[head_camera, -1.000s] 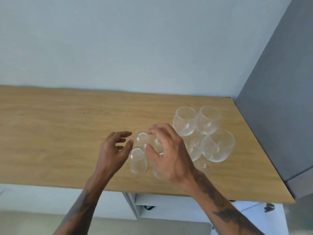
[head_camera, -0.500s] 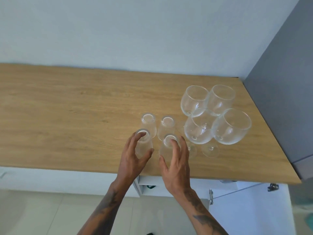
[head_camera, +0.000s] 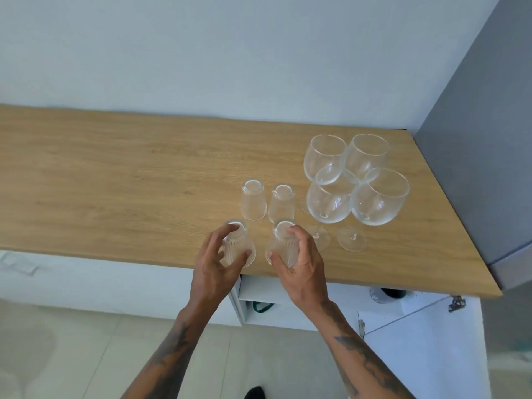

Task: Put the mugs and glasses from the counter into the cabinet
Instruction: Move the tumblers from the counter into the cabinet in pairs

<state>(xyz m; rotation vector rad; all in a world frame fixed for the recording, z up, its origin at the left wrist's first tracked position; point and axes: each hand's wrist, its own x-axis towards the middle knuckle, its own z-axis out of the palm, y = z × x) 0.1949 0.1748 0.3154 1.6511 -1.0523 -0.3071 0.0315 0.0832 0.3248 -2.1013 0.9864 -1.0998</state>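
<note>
Clear ribbed tumblers stand upside down near the front edge of the wooden table [head_camera: 115,174]. Half a second ago both hands only touched the front two; now the left hand [head_camera: 214,269] wraps its fingers around the left tumbler [head_camera: 237,249] and the right hand [head_camera: 300,269] around the right tumbler [head_camera: 283,247]. Four tumblers in all; four stemmed wine glasses [head_camera: 380,197] cluster beside them.
</note>
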